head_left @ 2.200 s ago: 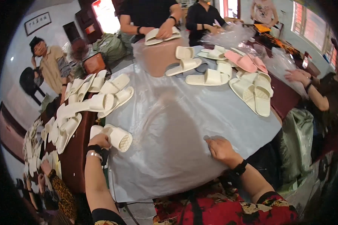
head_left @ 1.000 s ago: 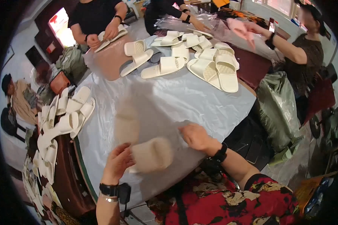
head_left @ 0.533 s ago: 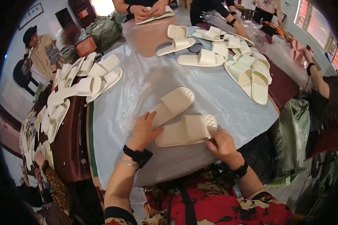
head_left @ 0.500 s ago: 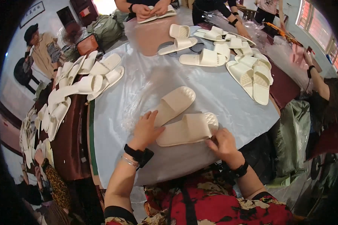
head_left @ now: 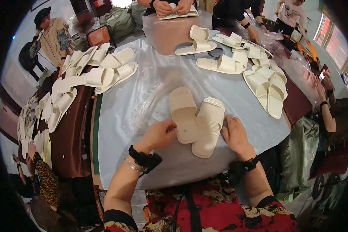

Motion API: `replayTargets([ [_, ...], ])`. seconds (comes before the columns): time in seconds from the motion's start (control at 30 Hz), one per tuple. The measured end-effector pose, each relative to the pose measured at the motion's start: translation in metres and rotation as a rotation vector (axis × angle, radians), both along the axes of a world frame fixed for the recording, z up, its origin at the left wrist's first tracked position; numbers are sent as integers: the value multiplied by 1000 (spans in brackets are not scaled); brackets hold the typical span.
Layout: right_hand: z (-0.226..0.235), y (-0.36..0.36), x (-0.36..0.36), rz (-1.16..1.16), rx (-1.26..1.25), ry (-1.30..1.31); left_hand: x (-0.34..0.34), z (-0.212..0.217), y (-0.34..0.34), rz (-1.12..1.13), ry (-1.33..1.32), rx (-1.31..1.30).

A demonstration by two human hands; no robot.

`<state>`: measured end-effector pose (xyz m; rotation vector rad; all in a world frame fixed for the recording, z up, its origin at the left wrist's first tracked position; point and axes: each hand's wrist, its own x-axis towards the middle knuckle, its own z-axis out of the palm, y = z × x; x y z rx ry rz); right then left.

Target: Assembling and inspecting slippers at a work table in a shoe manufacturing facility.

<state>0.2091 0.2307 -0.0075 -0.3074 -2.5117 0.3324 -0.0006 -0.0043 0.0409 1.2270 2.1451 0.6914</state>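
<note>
Slippers point(head_left: 183, 110) between 2 hands point(head_left: 237, 137)

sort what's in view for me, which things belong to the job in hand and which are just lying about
In the job:
two cream, rubbery-looking open-toed slippers, between left hand and right hand
shiny pale grey plastic sheet beneath them
likely the cluster of matching cream slippers at left

Apparently lying about:
bulging green woven-looking sacks at back left
squarish orange-brown object near them, unclear what
</note>
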Motion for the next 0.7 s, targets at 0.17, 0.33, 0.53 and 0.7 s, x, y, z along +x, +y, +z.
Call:
replayTargets([
  [0.17, 7, 3, -1, -4, -64, -103, -49, -33, 6, 330, 381, 284],
  [0.33, -3, 5, 8, 34, 53, -63, -83, -37, 15, 368, 628, 106],
  [0.53, 17, 63, -22, -68, 160, -399, -116, -31, -23, 462, 470, 103],
  [0.7, 36, 103, -115, 29, 473, -341, -74, -23, -30, 481, 368, 453],
])
